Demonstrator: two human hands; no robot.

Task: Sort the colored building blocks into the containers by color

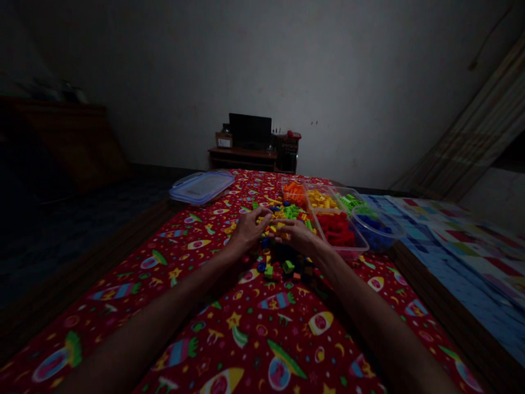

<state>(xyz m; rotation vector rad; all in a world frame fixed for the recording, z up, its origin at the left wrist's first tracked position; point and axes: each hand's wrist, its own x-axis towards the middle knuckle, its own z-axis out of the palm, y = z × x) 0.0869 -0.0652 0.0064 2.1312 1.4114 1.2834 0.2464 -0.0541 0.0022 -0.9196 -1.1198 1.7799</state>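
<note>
Red printed cloth (254,328) with rockets and stars covers the work surface; light is dim. Both forearms reach forward from the bottom edge and converge over a pile of mixed bricks (287,212) lying loose on the cloth at centre. Left hand (247,231): back up, fingers curled down and inward, tips at the near left edge of the pile. Right hand (298,236): back up, fingers curled toward the left hand, resting on the pile. The fingertips of the two hands sit just beside each other, with small yellow bricks showing at the meeting point; too dark to tell whether either hand pinches a brick or only touches the heap. Pile colours noted: green, yellow, blue, red, orange. Just right of the pile stand clear tubs (348,251), each with one colour: orange bricks (293,191) and yellow bricks (321,198) at the far side, green bricks (351,201) beyond them to the right, red bricks (338,230) nearest the right hand, blue bricks (375,232) at the far right. Flat blue-rimmed box (202,187) lies at the far left edge of the cloth, well apart from the hands. Dark screen (250,131) stands on a low cabinet (241,157) against the wall.
</note>
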